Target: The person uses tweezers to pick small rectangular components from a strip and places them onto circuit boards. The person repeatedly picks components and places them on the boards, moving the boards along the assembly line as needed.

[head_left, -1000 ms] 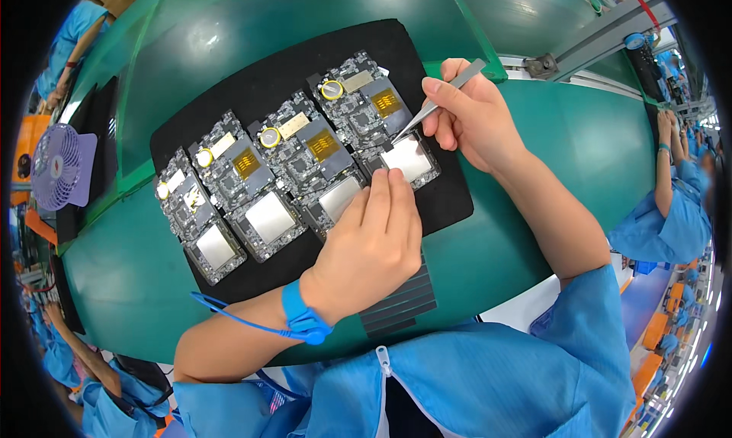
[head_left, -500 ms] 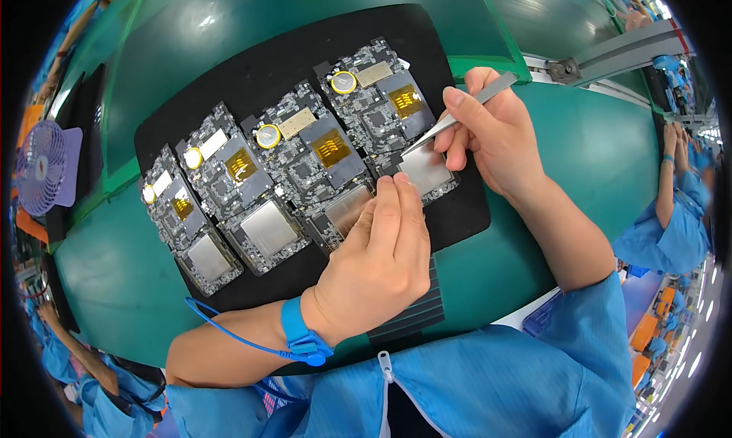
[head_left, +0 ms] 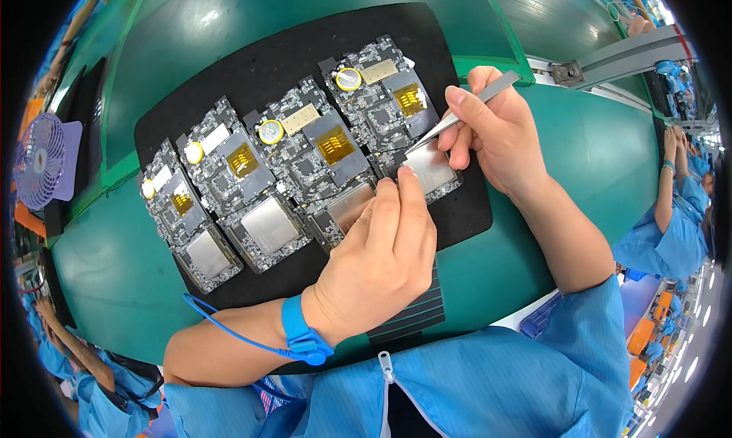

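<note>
Tweezers between the right fingers

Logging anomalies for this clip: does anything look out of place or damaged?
Nothing looks plainly spilled or damaged. One small oddity: a white piece shows at the upper right edge of the rightmost circuit board; the boards to its left show none there. Too small to identify.

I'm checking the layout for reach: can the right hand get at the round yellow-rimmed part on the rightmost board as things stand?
Probably yes: the right hand, holding tweezers, is close to the rightmost board, and nothing lies over the round yellow-rimmed part.
</note>
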`<state>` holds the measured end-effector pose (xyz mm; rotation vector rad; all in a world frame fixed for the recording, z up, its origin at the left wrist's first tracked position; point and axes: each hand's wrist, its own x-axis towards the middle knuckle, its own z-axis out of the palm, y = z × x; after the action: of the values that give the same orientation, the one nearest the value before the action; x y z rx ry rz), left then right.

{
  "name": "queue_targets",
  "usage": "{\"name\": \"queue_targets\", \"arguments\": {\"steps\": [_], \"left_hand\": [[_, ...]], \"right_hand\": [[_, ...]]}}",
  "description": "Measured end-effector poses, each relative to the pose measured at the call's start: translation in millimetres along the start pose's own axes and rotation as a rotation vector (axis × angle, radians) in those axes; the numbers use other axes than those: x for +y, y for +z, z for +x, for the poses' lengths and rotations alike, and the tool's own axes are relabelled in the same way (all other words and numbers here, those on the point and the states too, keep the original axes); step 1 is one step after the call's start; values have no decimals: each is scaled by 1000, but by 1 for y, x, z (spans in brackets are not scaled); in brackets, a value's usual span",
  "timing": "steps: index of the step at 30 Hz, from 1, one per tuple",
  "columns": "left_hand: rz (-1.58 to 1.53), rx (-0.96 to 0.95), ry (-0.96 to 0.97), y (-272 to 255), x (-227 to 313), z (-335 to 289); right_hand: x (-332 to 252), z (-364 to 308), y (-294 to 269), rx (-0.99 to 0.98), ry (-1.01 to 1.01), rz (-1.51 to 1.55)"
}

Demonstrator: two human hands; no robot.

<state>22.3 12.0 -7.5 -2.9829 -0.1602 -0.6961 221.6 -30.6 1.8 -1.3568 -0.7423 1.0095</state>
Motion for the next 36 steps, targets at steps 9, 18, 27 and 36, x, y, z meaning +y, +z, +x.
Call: {"name": "queue_targets", "arguments": {"steps": [9,18,27,36], "left_hand": [[-93,10,-101,0,-1,3],[-144,-24,-69,-1,-9,3],[10,-94,15,-6,1,-5],[25,-106,17,-6,0,-4]], "right_hand": [[0,1,-1,-18,11,31],[10,-12,2,74,-234,72],[27,-22,10,-57,-577,-112],[31,-21,12,-81,-720,-231]]}}
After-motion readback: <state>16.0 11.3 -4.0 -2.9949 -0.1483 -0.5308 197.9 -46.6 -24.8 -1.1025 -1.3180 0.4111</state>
